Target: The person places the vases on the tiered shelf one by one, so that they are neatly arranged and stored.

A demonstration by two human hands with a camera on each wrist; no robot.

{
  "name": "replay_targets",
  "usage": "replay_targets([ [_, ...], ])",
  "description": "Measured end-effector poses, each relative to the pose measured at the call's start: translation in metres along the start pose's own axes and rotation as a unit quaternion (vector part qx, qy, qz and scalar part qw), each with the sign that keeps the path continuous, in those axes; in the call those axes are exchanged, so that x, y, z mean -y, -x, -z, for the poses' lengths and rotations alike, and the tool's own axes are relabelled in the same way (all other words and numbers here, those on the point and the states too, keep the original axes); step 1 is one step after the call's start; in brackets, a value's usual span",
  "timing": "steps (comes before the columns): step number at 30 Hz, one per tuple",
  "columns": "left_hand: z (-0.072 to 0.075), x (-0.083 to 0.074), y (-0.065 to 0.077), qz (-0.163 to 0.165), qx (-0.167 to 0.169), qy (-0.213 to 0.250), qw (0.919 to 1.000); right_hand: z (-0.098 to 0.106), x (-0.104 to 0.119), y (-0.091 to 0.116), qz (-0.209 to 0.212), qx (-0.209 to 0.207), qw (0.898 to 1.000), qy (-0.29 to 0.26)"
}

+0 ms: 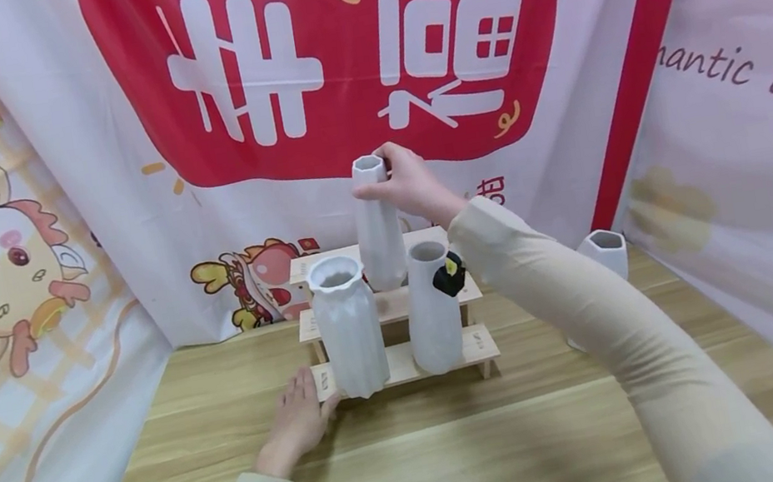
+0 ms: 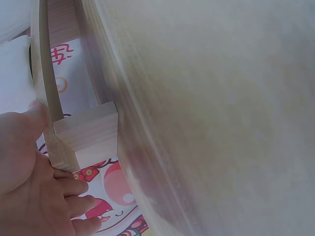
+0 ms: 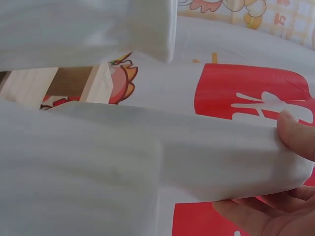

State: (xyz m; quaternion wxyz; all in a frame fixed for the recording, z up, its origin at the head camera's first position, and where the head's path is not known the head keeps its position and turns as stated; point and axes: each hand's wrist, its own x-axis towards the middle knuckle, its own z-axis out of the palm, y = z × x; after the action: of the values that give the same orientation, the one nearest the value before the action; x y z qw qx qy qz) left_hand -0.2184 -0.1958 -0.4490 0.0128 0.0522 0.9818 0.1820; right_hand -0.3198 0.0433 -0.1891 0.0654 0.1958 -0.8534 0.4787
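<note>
Four white vases are in sight: three on the stepped wooden rack (image 1: pixel 405 360) and one off to the right. On the rack's lowest step stand two, a ribbed vase (image 1: pixel 350 338) at the left end and a smooth vase (image 1: pixel 433 309) beside it, carrying a small black and yellow tag. One tall vase (image 1: pixel 377 225) stands behind them on a higher step, upright, between the two front ones as seen from the head camera. The fourth vase (image 1: pixel 604 253) sits alone on the wooden surface (image 1: pixel 465 448), well apart from the rack, near the right-hand curtain.

Two hands are at work. The right hand (image 1: pixel 408 183) grips the tall vase at its rim, fingers and thumb curled round the mouth. The left hand (image 1: pixel 301 419) lies flat on the surface with fingers straight, its fingertips touching the rack's left end just beside the ribbed vase; it holds nothing. One printed red and white banner (image 1: pixel 327 56) hangs behind
</note>
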Motion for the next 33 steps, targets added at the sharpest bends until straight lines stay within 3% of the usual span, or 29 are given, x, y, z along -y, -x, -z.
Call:
replay_targets([
  [8, 0.002, -0.001, 0.000, 0.002, 0.004, 0.003, 1.0000, -0.020, 0.002, -0.003, -0.011, 0.019, 1.000, -0.014],
  [33, 0.004, -0.003, 0.002, 0.004, 0.004, 0.009, 0.9999, -0.066, -0.007, -0.009, -0.016, 0.021, 0.999, -0.034],
])
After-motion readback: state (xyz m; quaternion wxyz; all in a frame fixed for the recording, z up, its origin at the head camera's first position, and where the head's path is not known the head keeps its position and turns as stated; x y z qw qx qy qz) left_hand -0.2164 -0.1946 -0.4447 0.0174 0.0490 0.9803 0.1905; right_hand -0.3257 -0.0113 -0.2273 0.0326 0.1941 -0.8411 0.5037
